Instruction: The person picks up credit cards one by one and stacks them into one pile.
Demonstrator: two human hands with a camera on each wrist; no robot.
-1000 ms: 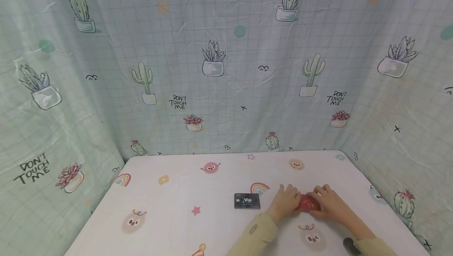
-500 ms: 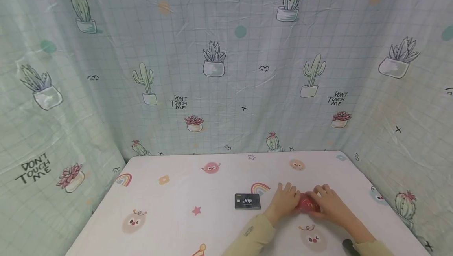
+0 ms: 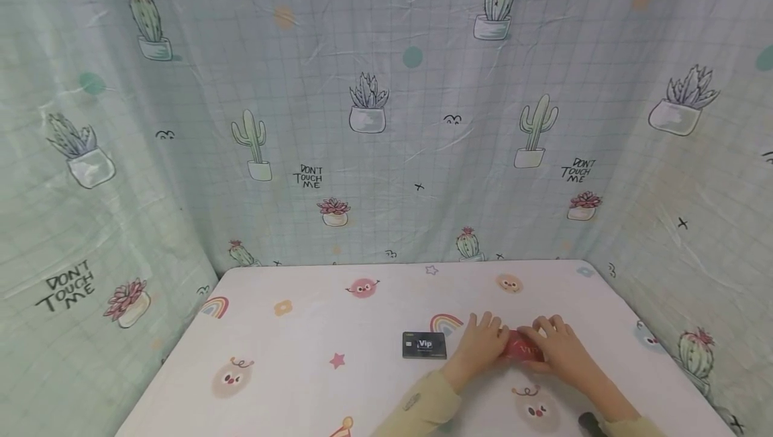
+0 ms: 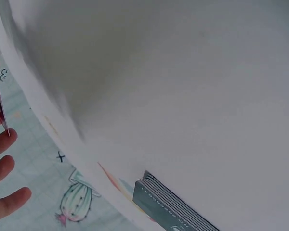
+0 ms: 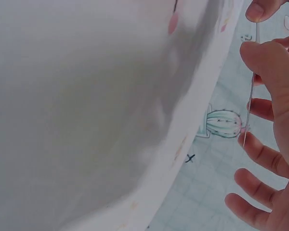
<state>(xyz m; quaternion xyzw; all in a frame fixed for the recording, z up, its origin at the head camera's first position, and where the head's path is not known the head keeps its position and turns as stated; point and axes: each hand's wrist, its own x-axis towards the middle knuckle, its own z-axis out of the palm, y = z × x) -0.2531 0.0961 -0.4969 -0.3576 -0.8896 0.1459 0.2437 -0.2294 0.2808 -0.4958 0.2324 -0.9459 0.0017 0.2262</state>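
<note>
A red card (image 3: 521, 347) with pale lettering is held up between both hands over the right part of the table. My left hand (image 3: 480, 348) pinches its left end, and my right hand (image 3: 560, 351) pinches the right end with thumb and fingers. The right wrist view catches the card (image 5: 251, 103) nearly edge-on, as a thin line between thumb and fingertips. At the far left of the left wrist view, fingertips (image 4: 4, 143) show along the card's edge. Left of my left hand lies a neat stack of black cards (image 3: 425, 345), the top one marked "Vip".
The white table (image 3: 290, 356) carries printed rainbows, stars and smiling faces. Cactus-print curtains (image 3: 417, 155) enclose it at the back and both sides. A small dark object (image 3: 590, 423) sits by the right sleeve.
The red card's face has tilted slightly between the fingers and looks flatter. Both hands keep their grip, nearly in the same place. The head view has shifted a little.
</note>
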